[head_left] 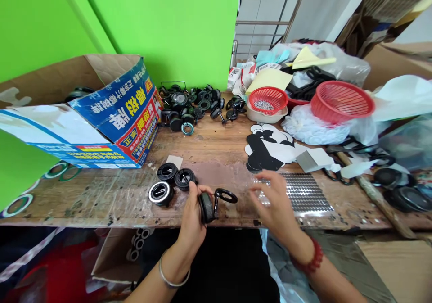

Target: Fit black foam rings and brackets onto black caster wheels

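My left hand (pixel 194 215) is closed round a black round part with a looped clip (pixel 212 204), held just above the front edge of the wooden bench (pixel 219 147). Three similar round black parts (pixel 170 181) lie on the bench right beside that hand. My right hand (pixel 273 201) hovers with fingers spread over a perforated metal sheet (pixel 303 192), holding nothing; it is slightly blurred. A silver bangle is on my left wrist, and a red bead bracelet on my right.
A blue printed cardboard box (pixel 111 114) lies at the left. A heap of black round parts (pixel 192 102) sits at the back. Two red baskets (pixel 340 100), plastic bags, black-and-white cut-outs (pixel 270 147) and loose black parts (pixel 398 186) crowd the right. Tape rings (pixel 20 204) lie far left.
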Available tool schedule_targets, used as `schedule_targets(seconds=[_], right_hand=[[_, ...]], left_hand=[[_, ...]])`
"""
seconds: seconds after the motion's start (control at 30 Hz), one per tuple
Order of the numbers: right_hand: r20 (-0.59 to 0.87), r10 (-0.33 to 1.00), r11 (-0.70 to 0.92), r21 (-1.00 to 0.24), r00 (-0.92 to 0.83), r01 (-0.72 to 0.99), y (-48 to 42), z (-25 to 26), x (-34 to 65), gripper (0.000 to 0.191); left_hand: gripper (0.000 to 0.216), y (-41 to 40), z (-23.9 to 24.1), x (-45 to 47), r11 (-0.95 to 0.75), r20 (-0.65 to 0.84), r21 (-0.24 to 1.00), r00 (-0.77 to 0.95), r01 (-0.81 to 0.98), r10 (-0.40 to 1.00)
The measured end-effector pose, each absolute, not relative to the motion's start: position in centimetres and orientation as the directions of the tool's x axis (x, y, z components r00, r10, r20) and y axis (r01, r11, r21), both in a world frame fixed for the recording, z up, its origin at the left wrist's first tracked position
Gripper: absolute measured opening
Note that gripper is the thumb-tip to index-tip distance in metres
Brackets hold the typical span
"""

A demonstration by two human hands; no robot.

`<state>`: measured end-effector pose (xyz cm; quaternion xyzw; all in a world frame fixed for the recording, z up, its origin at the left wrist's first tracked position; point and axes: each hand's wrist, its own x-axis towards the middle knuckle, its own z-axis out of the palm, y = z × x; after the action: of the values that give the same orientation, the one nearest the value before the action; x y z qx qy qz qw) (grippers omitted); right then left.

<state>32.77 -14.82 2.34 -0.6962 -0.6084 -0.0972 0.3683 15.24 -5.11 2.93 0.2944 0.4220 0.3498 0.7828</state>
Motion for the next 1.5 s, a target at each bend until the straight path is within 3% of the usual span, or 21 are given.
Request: schedule_targets(seconds=[0.07, 0.17, 0.4, 0.53, 0.77, 0.93, 1.07, 1.17, 1.5], right_hand=[[0.510, 0.765, -0.240, -0.342, 0.394, 0.909, -13.9, 1.0, 35.8, 0.015], [0.377, 0.784, -0.407, -0.286, 0.492, 0.868, -12.8, -0.6, 38.5, 0.018], [0.265, 0.819, -0.473, -0.190, 0.509, 0.860, -12.0, -0.7, 38.2, 0.018], [0.284, 0.814, -0.489, -0.131, 0.506, 0.862, -12.3, -0.5, 38.1, 0.016], [0.298, 0.804, -0.496, -0.139, 0.514, 0.857, -12.2, -1.1, 38.2, 0.018], [0.406, 0.807, -0.402, -0.155, 0.429, 0.902, -12.3, -0.9, 37.6, 0.016], [0.527, 0.813, -0.025, -0.394, 0.248, 0.919, -12.6, 1.6, 34.4, 0.014], [0.522, 0.849, 0.220, -0.485, 0.078, 0.847, -12.7, 4.0, 31.3, 0.011], [0.445, 0.876, 0.361, -0.350, -0.185, 0.864, -11.6, 5.7, 29.5, 0.014]], left_hand=[[0.066, -5.0, 3.2, 15.2, 0.580, -0.455, 0.766, 0.404, -0.277, 0.793], [0.066, -4.9, 3.2, 15.2, 0.573, -0.447, 0.773, 0.407, -0.272, 0.796], [0.064, -4.9, 2.9, 15.0, 0.577, -0.443, 0.768, 0.420, -0.279, 0.792], [0.068, -4.9, 2.8, 15.0, 0.566, -0.441, 0.781, 0.407, -0.266, 0.800], [0.064, -5.0, 3.2, 14.9, 0.539, -0.400, 0.802, 0.440, -0.257, 0.804], [0.065, -5.0, 3.4, 14.6, 0.505, -0.364, 0.821, 0.440, -0.265, 0.821], [0.067, -5.1, 3.0, 14.4, 0.451, -0.329, 0.864, 0.428, -0.223, 0.842], [0.070, -5.2, 2.8, 14.4, 0.395, -0.305, 0.907, 0.420, -0.147, 0.855], [0.070, -5.9, 2.6, 14.3, 0.310, -0.262, 0.950, 0.426, -0.046, 0.866]])
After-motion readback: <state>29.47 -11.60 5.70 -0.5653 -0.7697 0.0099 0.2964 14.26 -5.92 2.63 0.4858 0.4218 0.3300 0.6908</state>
